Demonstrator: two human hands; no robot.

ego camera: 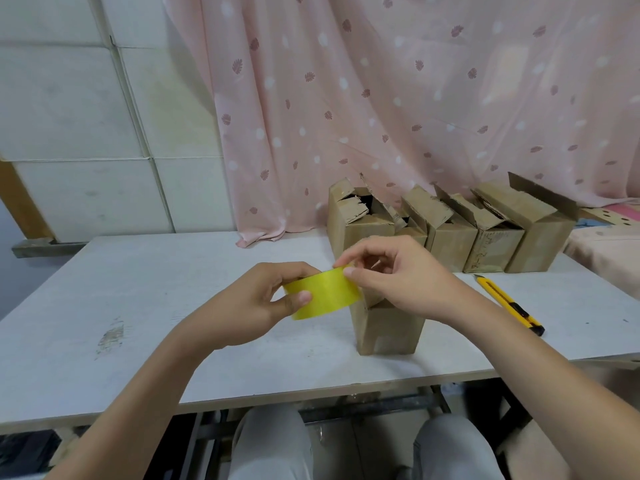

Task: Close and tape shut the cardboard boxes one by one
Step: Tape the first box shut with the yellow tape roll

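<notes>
My left hand (256,303) grips a yellow tape roll (325,294) above the white table (156,306). The thumb and forefinger of my right hand (391,275) pinch at the roll's upper right edge. Directly behind and below my right hand stands a small cardboard box (388,327), upright, its top flaps mostly hidden by the hand. Further back, a row of several cardboard boxes (450,226) with open, torn flaps stands against the curtain.
A yellow utility knife (509,303) lies on the table to the right of the near box. A pink patterned curtain (398,98) hangs behind. White panels (86,116) cover the wall at left. My knees show under the table's front edge.
</notes>
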